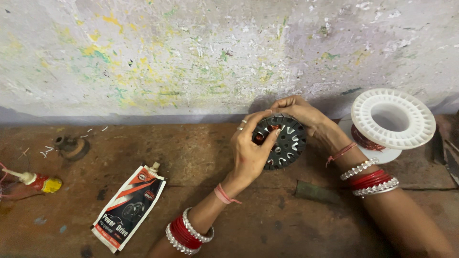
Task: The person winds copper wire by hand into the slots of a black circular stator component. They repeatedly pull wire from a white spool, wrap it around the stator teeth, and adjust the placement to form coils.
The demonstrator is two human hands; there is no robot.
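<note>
Presently: dark slotted stator disc (283,142), held upright above the brown bench (267,224) near the wall, face toward the camera, left hand (251,150) clasping its left rim, right hand (306,119) closed over its top edge, white wire spool (392,119) just right.

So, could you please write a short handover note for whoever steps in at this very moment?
Left hand: grips the near side of the round dark slotted core, fingers on its face.
Right hand: holds the core's far edge, by the wall.
Things: white spool of reddish wire stands to the right; pouch and small tube lie to the left on the bench.
Done: some reddish wire shows in slots at the core's upper left.
Left: most slots look empty.
</note>
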